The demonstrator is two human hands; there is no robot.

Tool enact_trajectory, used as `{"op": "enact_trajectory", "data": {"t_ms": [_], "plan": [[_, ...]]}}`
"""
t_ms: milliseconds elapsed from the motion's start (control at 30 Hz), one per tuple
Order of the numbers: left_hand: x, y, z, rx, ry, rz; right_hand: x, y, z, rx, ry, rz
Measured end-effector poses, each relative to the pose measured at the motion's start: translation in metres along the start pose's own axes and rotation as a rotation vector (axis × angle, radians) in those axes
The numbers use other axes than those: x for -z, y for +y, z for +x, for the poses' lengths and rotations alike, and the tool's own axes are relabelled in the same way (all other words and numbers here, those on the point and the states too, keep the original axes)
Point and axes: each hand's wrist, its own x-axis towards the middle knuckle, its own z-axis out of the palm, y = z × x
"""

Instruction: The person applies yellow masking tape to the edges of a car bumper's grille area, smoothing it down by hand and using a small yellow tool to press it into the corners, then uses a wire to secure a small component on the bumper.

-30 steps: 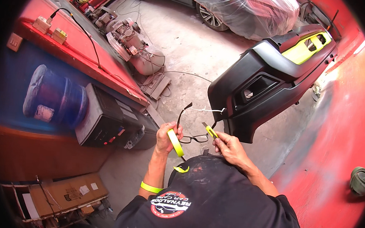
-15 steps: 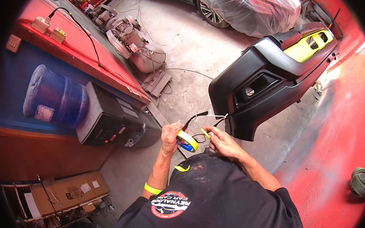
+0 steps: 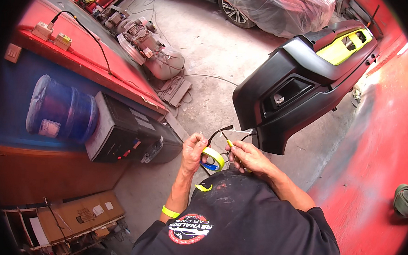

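Note:
A roll of yellow tape [image 3: 219,160] with a blue inner core hangs at my left hand [image 3: 193,151], whose fingers are closed on its edge. My right hand [image 3: 252,158], close beside it, pinches a short yellow strip [image 3: 230,143] that seems to lie along a thin dark piece. Just beyond both hands are thin black curved pieces [image 3: 216,134], joined by a white cord [image 3: 239,130]. Whether they rest on something is hidden. Another yellow scrap of tape [image 3: 203,188] sticks to the front of my black shirt, and a yellow band circles my left forearm.
A large black car bumper [image 3: 281,92] with a yellow-green section stands ahead on the right, near a red wall [image 3: 373,184]. To the left are a water dispenser [image 3: 119,131] with a blue bottle [image 3: 62,107] and a compressor [image 3: 163,62]. A plastic-covered car [image 3: 276,12] is behind.
My right hand has turned slightly, and the yellow strip in its fingers now points up and away with a dark tip beyond it. The tape roll has tilted a little.

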Motion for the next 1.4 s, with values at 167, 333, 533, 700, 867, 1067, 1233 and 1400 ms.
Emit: {"op": "enact_trajectory", "data": {"t_ms": [167,333,533,700,867,1067,1233,1400], "plan": [[-0.017,0.01,-0.001,0.031,0.097,-0.008,0.005,-0.001,-0.007,0.003,-0.032,0.09],[-0.003,0.001,0.001,0.008,0.001,0.0,0.001,0.0,-0.007,0.036,-0.016,0.046],[-0.003,0.005,-0.001,-0.028,-0.002,0.112,0.002,-0.007,-0.009,0.043,0.119,-0.085],[-0.01,0.047,-0.011,0.023,-0.014,0.443,0.013,-0.004,-0.024,0.344,0.484,-0.136],[-0.021,0.084,-0.005,-0.219,-0.223,0.965,-0.002,-0.022,-0.036,0.387,0.473,-0.067],[-0.038,0.086,-0.017,-0.291,-0.243,1.049,-0.033,-0.05,-0.027,0.994,0.672,-0.717],[-0.037,0.098,-0.022,-0.373,-0.401,1.213,-0.019,-0.041,-0.025,0.661,0.225,-0.697],[-0.032,0.105,-0.028,-0.355,-0.438,1.186,-0.033,-0.049,-0.036,0.445,0.211,-0.652]]}}
